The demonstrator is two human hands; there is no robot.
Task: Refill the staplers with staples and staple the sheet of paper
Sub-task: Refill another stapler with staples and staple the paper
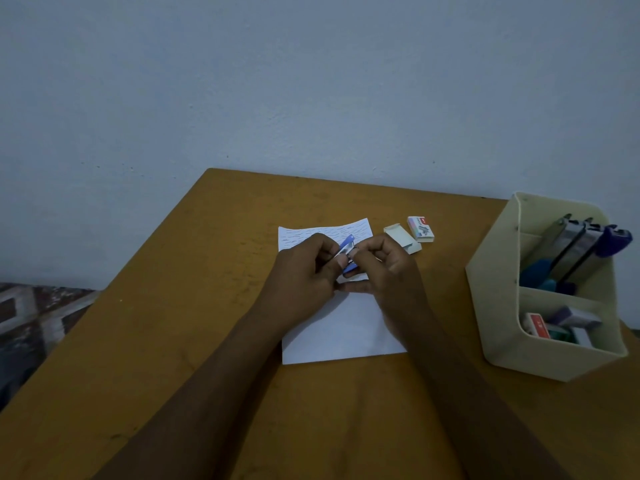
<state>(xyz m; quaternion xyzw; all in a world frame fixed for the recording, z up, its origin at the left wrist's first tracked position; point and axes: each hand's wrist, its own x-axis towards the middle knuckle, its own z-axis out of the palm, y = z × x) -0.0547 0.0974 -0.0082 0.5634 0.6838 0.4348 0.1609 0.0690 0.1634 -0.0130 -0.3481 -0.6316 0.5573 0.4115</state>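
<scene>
A small blue stapler (347, 256) is held above the white sheet of paper (341, 327), its top swung up so the metal channel shows. My left hand (306, 271) grips the stapler from the left, thumb on its metal part. My right hand (388, 268) has curled fingers pinching at the stapler's metal channel; what they hold is too small to make out. The paper's far part bears handwritten lines. An open beige staple box (403, 239) and a white and red staple box (420, 229) lie just right of the paper.
A beige desk organiser (498, 306) stands at the right of the brown table (173, 341), holding several staplers in its back section and staple boxes in its front section. A wall runs behind the table. Patterned fabric (31, 317) lies left of the table.
</scene>
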